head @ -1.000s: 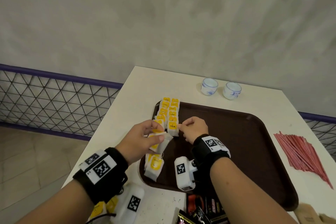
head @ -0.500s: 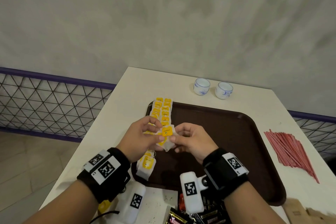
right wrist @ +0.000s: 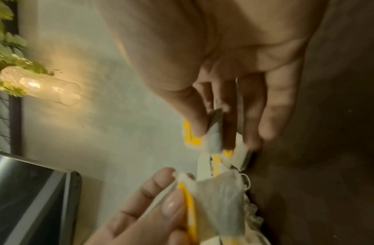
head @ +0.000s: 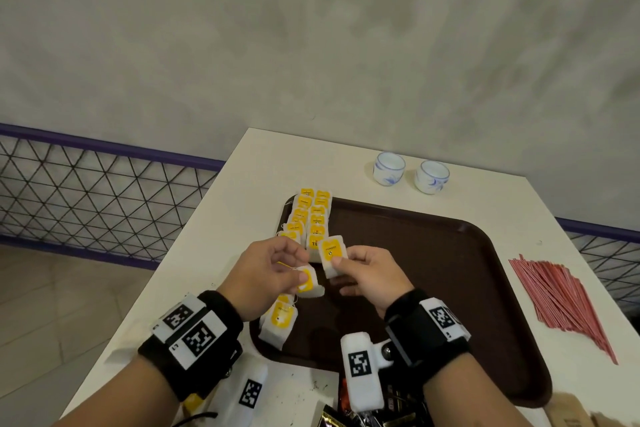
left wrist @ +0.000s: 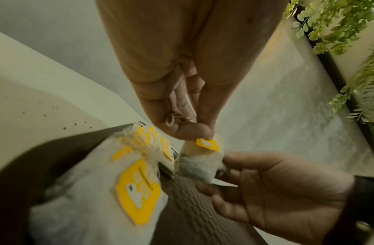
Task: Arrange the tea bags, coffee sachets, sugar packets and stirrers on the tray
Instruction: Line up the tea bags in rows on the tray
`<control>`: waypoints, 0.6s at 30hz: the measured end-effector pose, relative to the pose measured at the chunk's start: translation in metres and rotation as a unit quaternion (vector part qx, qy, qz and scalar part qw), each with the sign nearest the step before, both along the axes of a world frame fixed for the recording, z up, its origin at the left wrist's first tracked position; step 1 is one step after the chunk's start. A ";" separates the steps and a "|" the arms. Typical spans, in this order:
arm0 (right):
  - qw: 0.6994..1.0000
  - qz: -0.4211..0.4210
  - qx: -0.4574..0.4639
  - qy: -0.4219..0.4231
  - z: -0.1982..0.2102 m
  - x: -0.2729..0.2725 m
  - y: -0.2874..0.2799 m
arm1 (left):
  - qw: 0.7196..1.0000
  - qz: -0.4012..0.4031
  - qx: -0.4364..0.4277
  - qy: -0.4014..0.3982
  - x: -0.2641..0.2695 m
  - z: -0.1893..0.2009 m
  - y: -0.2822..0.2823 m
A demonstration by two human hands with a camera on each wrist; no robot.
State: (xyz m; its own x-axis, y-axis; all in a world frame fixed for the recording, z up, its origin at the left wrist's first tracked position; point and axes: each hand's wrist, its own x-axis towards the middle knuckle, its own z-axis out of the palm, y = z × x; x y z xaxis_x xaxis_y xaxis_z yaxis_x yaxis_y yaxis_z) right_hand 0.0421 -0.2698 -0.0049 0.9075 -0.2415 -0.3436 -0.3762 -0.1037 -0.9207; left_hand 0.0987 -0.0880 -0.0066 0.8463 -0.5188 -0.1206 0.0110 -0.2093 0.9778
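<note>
A brown tray (head: 450,288) lies on the white table. Two rows of yellow-tagged tea bags (head: 310,215) run along its far left side. My left hand (head: 301,274) pinches one tea bag (head: 309,284) by its tag just above the tray; the left wrist view shows that tea bag (left wrist: 198,164) below the thumb. My right hand (head: 341,262) pinches a second tea bag (head: 333,253) upright beside the near end of the rows, also seen as the pinched tea bag (right wrist: 213,137). More loose tea bags (head: 280,322) lie at the tray's near left corner. Red stirrers (head: 561,298) lie right of the tray.
Two small white cups (head: 388,168) stand beyond the tray's far edge. Dark coffee sachets (head: 363,416) lie at the near table edge under my right wrist, and brown packets (head: 571,416) at the near right. A mesh fence (head: 104,191) runs left of the table.
My right hand came back from the rows to my left hand and took one tea bag from it. The two hands have now drawn apart, each holding a bag.
</note>
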 end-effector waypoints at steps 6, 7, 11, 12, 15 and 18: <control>0.994 -0.060 -0.089 0.036 -0.016 0.023 0.008 | 0.998 -0.031 0.061 -0.017 0.006 0.007 0.003; 0.992 -0.064 -0.093 0.047 -0.018 0.026 0.011 | 0.996 -0.043 0.075 -0.026 0.007 0.009 0.002; 0.979 -0.093 -0.164 0.075 -0.022 0.035 0.017 | 0.985 -0.067 0.141 -0.070 0.015 0.013 -0.007; 0.976 -0.097 -0.178 0.082 -0.021 0.036 0.018 | 0.982 -0.068 0.157 -0.082 0.017 0.013 -0.011; 0.969 -0.108 -0.199 0.097 -0.020 0.038 0.019 | 0.973 -0.080 0.194 -0.101 0.027 0.013 -0.022; 0.965 -0.119 -0.214 0.093 -0.020 0.038 0.017 | 0.965 -0.097 0.216 -0.116 0.036 0.012 -0.032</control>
State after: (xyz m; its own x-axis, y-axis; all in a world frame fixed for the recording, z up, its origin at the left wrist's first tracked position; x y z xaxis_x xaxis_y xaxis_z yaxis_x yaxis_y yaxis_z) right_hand 0.0796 -0.2530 -0.0246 0.7407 -0.5913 -0.3190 -0.5916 -0.3489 -0.7269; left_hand 0.1351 -0.1201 0.0055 0.7685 -0.6142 -0.1793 -0.2785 -0.5733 0.7706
